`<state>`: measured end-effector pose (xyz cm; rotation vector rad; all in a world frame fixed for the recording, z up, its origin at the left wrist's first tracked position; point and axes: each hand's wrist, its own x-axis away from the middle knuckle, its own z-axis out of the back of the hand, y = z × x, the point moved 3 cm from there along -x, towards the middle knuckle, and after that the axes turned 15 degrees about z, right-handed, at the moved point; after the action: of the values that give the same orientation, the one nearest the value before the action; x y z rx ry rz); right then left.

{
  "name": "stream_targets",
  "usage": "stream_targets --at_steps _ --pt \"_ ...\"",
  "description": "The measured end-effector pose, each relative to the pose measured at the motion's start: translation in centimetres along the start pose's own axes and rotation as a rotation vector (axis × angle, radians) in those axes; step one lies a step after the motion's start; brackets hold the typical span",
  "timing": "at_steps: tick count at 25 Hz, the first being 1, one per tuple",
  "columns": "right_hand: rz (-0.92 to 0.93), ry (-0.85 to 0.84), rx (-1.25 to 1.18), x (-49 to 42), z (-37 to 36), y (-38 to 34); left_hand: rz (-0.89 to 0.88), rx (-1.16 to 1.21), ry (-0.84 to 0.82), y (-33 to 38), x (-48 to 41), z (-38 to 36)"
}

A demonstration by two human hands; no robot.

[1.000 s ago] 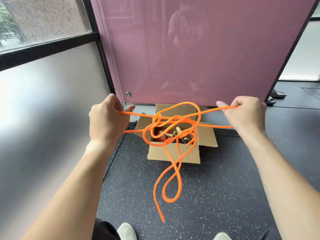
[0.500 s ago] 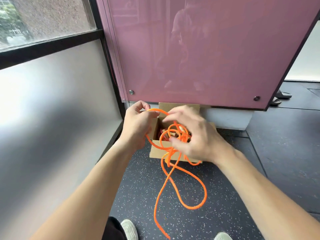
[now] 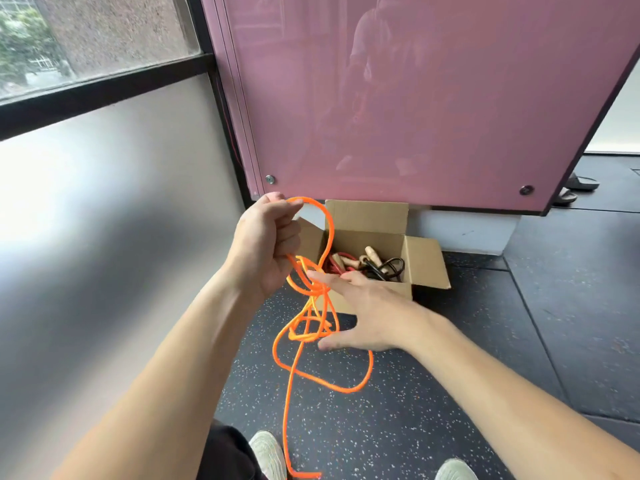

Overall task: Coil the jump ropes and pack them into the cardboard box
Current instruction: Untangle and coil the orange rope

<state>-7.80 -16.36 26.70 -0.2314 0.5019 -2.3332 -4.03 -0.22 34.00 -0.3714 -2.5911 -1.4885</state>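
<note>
My left hand (image 3: 266,242) grips several loops of an orange jump rope (image 3: 313,317) in its fist, above and left of an open cardboard box (image 3: 424,259). The rope arcs over the fist, bunches below it, and trails in loose loops down to the floor near my feet. My right hand (image 3: 360,306) is spread open with straight fingers, index finger touching the bunched rope just under the left fist. Inside the box lie other ropes with wooden handles (image 3: 372,254) and black and red cords.
A pink glass panel (image 3: 415,98) stands right behind the box. A frosted window wall (image 3: 104,220) runs along the left. The floor is dark speckled rubber (image 3: 450,393). Dark slippers (image 3: 581,183) sit at the far right. My shoes (image 3: 268,453) show at the bottom edge.
The hands went from stretching the rope wide apart to coming together. The left hand now holds the gathered loops alone; the right has let go and opened below it.
</note>
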Motion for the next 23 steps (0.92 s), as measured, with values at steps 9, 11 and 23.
stream_targets --at_steps 9,11,23 --pt "-0.152 0.844 -0.407 -1.5 3.3 1.1 -0.043 -0.496 0.133 -0.2 -0.1 1.7" --pt "-0.226 0.911 -0.69 -1.5 4.2 1.2 0.011 -0.808 -0.137 -2.2 0.8 0.7" --pt "-0.291 0.896 -1.381 -0.2 6.7 2.3 0.016 -0.487 0.181 -2.7 -1.3 -0.6"
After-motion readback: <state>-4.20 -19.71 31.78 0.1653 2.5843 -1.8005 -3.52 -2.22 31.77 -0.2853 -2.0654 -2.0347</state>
